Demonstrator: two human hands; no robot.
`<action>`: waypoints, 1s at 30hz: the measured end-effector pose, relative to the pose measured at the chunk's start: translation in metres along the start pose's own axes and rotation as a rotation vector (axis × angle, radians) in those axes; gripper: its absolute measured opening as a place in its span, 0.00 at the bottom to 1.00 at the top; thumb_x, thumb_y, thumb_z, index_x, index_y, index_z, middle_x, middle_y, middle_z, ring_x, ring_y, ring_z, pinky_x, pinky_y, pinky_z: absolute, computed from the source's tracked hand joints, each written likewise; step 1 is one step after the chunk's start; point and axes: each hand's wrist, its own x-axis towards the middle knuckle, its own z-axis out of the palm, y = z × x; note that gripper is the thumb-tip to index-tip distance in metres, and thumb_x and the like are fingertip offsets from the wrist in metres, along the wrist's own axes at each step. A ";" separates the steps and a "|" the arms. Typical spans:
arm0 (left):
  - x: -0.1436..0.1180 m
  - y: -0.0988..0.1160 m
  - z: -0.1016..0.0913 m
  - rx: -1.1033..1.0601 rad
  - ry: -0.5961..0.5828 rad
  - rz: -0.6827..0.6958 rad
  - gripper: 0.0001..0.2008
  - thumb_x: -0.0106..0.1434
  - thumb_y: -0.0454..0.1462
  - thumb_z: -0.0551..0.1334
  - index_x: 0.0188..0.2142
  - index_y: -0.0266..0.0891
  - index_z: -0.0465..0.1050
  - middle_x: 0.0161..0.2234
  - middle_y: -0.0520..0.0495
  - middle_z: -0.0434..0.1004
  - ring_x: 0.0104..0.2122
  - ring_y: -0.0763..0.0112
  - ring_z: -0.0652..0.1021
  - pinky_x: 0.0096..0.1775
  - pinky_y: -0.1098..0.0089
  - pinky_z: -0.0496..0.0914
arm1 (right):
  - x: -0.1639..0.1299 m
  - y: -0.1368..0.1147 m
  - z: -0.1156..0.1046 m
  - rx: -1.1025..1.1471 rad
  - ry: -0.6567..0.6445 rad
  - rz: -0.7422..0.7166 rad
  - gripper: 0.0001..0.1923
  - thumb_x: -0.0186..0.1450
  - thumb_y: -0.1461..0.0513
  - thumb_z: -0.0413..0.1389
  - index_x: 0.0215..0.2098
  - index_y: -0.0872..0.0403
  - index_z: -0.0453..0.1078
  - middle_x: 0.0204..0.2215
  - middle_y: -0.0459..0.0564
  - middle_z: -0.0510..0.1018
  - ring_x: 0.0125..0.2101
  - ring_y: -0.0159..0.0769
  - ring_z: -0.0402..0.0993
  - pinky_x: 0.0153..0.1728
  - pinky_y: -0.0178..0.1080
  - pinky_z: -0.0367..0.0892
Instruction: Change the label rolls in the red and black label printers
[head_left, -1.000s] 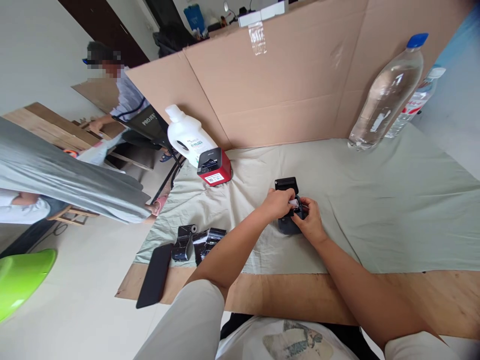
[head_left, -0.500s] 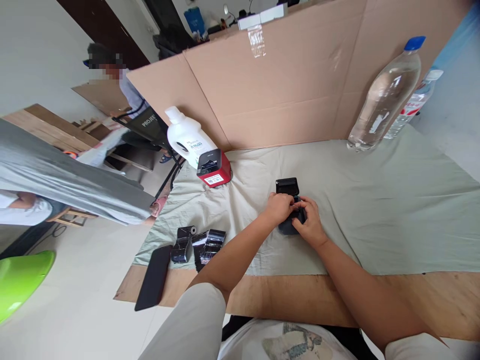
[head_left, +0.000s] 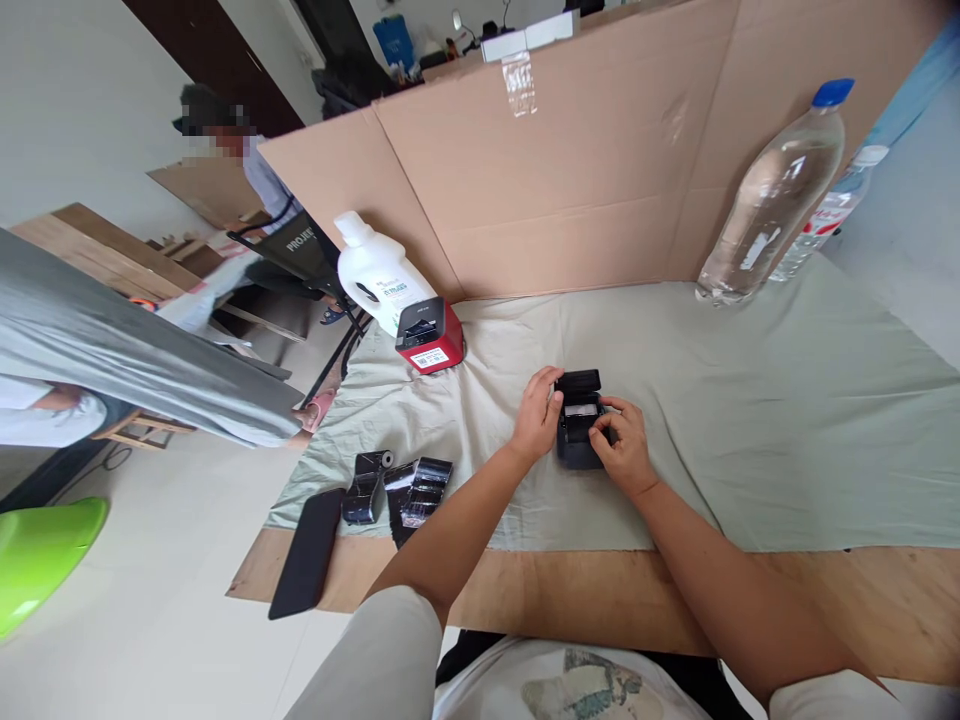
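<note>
A small black printer (head_left: 579, 456) sits on the cloth in front of me, its lid (head_left: 578, 381) flipped up at the back. Inside the opening a pale strip shows, with a dark band of label paper (head_left: 576, 428) in front of it. My left hand (head_left: 537, 412) grips the printer's left side by the lid, thumb and fingers at its edge. At the right side, my right hand (head_left: 624, 444) has thumb and forefinger pinched at the dark paper; the fingertips partly cover it.
A red and black box-shaped device (head_left: 429, 337) stands by a white jug (head_left: 381, 270). Left of my arm lie dark film rolls (head_left: 365, 488) and a black phone (head_left: 307, 555). Large water bottles (head_left: 776, 205) stand at the right; a cardboard panel (head_left: 570, 200) walls the back.
My left hand has drawn back from the middle of the printer to its left edge, uncovering the opening. My right hand stays at the right side, fingers now pinched lower. The lid tilts slightly differently.
</note>
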 end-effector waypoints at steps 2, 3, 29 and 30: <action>-0.012 0.007 0.001 -0.002 0.027 0.003 0.20 0.72 0.44 0.44 0.53 0.37 0.66 0.48 0.38 0.72 0.51 0.62 0.71 0.55 0.57 0.65 | 0.000 0.001 -0.001 0.015 0.036 0.017 0.03 0.61 0.62 0.53 0.29 0.52 0.68 0.41 0.54 0.72 0.48 0.45 0.67 0.51 0.52 0.63; -0.019 0.011 0.002 -0.001 0.028 -0.001 0.19 0.72 0.44 0.45 0.52 0.38 0.67 0.45 0.39 0.73 0.48 0.63 0.73 0.53 0.57 0.67 | 0.000 0.001 -0.002 0.025 0.058 0.023 0.03 0.62 0.62 0.52 0.31 0.52 0.68 0.40 0.54 0.72 0.47 0.44 0.68 0.50 0.52 0.64; -0.066 0.013 0.026 0.032 0.170 -0.028 0.18 0.72 0.42 0.45 0.55 0.37 0.62 0.53 0.36 0.71 0.57 0.61 0.70 0.56 0.55 0.62 | -0.007 -0.032 0.002 -0.480 -0.120 0.002 0.20 0.67 0.57 0.49 0.53 0.57 0.66 0.46 0.62 0.76 0.46 0.51 0.70 0.47 0.52 0.61; -0.068 0.009 0.026 -0.035 0.238 -0.095 0.19 0.72 0.44 0.44 0.54 0.37 0.63 0.53 0.36 0.70 0.56 0.62 0.70 0.57 0.56 0.62 | -0.009 -0.036 0.005 -0.477 -0.123 0.031 0.23 0.66 0.55 0.51 0.55 0.57 0.65 0.48 0.63 0.74 0.48 0.53 0.68 0.48 0.54 0.61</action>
